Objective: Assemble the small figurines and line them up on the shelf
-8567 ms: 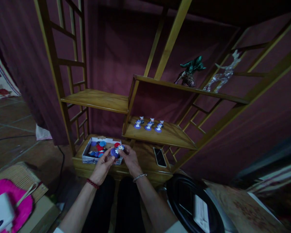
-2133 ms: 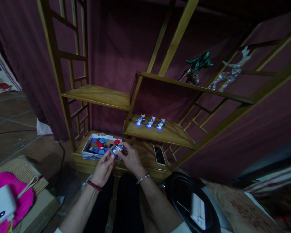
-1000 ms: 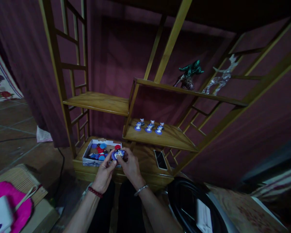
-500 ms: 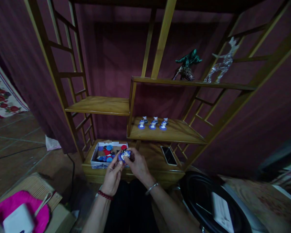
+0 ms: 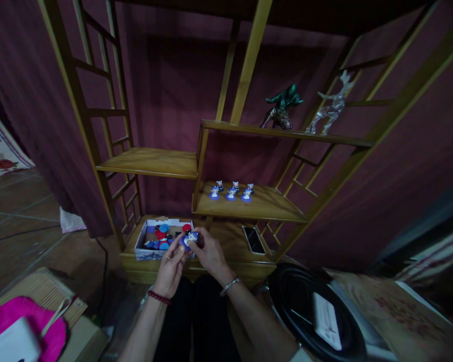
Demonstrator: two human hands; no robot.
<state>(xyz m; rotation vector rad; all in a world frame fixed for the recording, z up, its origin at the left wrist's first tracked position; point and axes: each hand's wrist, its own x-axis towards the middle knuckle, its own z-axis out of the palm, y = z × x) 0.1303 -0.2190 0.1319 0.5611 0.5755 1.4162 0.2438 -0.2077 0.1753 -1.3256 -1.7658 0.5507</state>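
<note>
Between my two hands is a small purple-and-white figurine (image 5: 190, 239) on a purple round base. My left hand (image 5: 170, 269) grips it by the base, and my right hand (image 5: 210, 254) has its fingers on the figure from the right. Just behind my left hand, an open cardboard box (image 5: 139, 250) holds several red, blue and purple figurines (image 5: 162, 236). On the shelf (image 5: 272, 208) above, several figurines stand in two rows: purple-based ones (image 5: 231, 194) in front, dark-and-white ones (image 5: 235, 186) behind.
A phone (image 5: 254, 240) lies on the lower board, right of my hands. Higher up stand a green figure statue (image 5: 285, 106) and a clear deer ornament (image 5: 332, 108). To the right is a black round seat (image 5: 283, 301) with a white packet (image 5: 326, 322); a pink cloth (image 5: 56, 322) lies at left.
My view has shifted slightly, so the scene sits a little further left. Both hands keep hold of the figurine with nearly the same grip.
</note>
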